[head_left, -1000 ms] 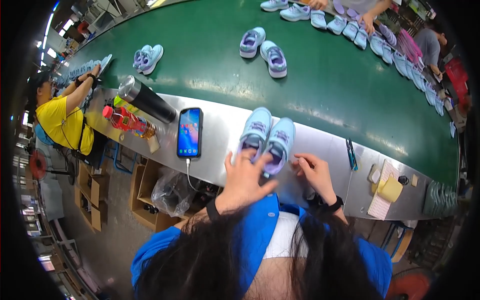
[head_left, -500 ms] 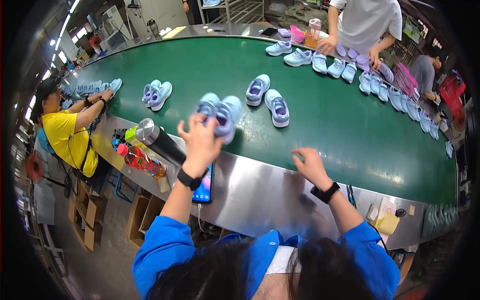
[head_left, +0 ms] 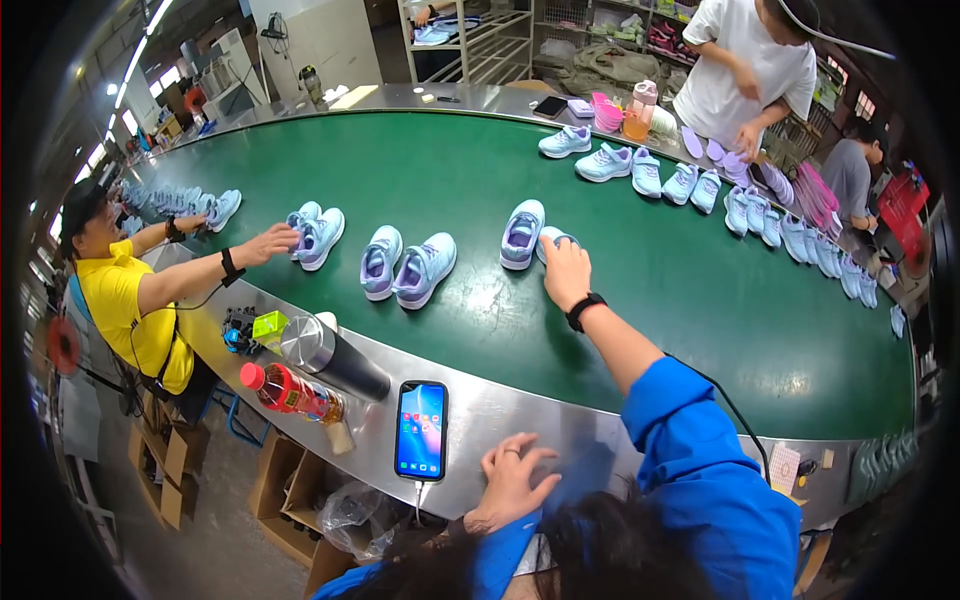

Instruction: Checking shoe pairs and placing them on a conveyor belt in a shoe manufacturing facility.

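Observation:
My right hand (head_left: 568, 274) reaches over the belt with its fingers closed on a light blue sneaker (head_left: 556, 238). The hand hides most of that shoe; its toe shows. Just left of it stands the matching sneaker (head_left: 523, 236), with a lilac lining. My left hand (head_left: 514, 482) is empty, fingers apart, over the steel ledge close to my body. Farther left on the belt another sneaker pair (head_left: 425, 270) stands side by side, apart from both my hands.
A phone (head_left: 421, 430) on a cable, a black tumbler (head_left: 345, 365) and a red-capped bottle (head_left: 300, 393) occupy the steel ledge. At left, a yellow-shirted co-worker reaches toward another sneaker pair (head_left: 317, 236). Across the green belt (head_left: 680, 310), a white-shirted co-worker stands behind a sneaker row (head_left: 680, 183).
The pair from my left hand now stands on the belt, released. My left hand has drawn back toward me, and my right hand has moved forward onto a sneaker. The yellow-shirted co-worker's arm has extended.

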`<state>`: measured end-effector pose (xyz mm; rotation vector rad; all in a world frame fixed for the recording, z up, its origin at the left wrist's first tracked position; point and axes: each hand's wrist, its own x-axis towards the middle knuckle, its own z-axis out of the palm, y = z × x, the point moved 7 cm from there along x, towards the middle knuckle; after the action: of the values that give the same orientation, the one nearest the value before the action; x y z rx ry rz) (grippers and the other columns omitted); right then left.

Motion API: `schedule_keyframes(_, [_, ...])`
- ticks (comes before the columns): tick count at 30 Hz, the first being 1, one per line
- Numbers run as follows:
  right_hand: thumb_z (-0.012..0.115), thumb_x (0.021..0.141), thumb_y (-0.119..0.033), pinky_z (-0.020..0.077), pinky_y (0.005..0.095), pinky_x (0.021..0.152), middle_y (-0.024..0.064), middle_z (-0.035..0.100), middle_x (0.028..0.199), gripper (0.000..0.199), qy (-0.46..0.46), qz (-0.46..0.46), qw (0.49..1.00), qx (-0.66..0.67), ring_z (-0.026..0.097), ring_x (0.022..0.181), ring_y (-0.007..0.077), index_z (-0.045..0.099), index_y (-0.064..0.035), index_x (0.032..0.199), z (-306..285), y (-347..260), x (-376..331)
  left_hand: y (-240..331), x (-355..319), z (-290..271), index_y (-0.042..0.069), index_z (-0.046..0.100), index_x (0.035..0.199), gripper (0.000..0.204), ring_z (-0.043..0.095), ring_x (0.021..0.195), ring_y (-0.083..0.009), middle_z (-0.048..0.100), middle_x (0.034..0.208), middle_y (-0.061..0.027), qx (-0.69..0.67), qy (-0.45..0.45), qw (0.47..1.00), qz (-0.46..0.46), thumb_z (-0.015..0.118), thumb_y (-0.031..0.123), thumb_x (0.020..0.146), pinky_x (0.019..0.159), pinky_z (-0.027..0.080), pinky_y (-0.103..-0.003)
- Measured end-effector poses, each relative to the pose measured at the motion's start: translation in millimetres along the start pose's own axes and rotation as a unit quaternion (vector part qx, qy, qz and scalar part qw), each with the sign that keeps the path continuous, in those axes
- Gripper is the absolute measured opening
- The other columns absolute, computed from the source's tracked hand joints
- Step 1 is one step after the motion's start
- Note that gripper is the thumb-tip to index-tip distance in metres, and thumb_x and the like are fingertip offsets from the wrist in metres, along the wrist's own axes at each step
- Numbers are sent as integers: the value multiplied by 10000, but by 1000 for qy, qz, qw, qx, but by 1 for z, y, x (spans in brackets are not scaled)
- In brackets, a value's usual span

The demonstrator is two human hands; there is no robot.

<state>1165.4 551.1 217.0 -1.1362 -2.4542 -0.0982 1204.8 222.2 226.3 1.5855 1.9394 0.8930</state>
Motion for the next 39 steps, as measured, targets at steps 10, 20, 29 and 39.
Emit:
schedule_keyframes(10, [759, 716, -293, 463, 477, 891, 235, 489, 1169, 479, -193, 107, 975, 42, 472, 1125, 412, 595, -228, 1161, 27, -13, 23, 11, 24, -26, 182, 618, 1099, 335, 399, 1224, -312, 463, 1268, -147, -15, 33, 999, 4, 705, 234, 780, 996, 252, -458])
schedule_keyframes(20, [717, 734, -368, 488, 454, 758, 204, 607, 902, 451, -265, -12, 922, 281, 587, 886, 367, 609, -74, 1060, -160, -20, -144, -26, 6, -26, 65, 452, 1298, 490, 417, 1175, -277, 421, 1261, -137, -312, 170, 924, -140, 624, 216, 865, 958, 359, -387])
schedule_keyframes(29, [671, 812, -175, 507, 420, 780, 144, 573, 1073, 351, -243, 27, 903, 352, 587, 961, 298, 573, -79, 1135, -230, -13, -295, 20, -27, 33, -19, 201, 1398, 827, 291, 1174, -379, 316, 1213, -261, -29, 123, 989, -74, 610, 60, 684, 1024, 265, -461])
schedule_keyframes(39, [668, 740, -198, 493, 331, 738, 168, 581, 960, 562, -241, 182, 849, 432, 584, 851, 246, 495, 2, 1236, -141, 51, -310, 5, -35, 39, -94, 438, 1200, 576, 522, 797, -206, 512, 934, -154, -252, 53, 937, -237, 643, 136, 713, 675, 455, -322])
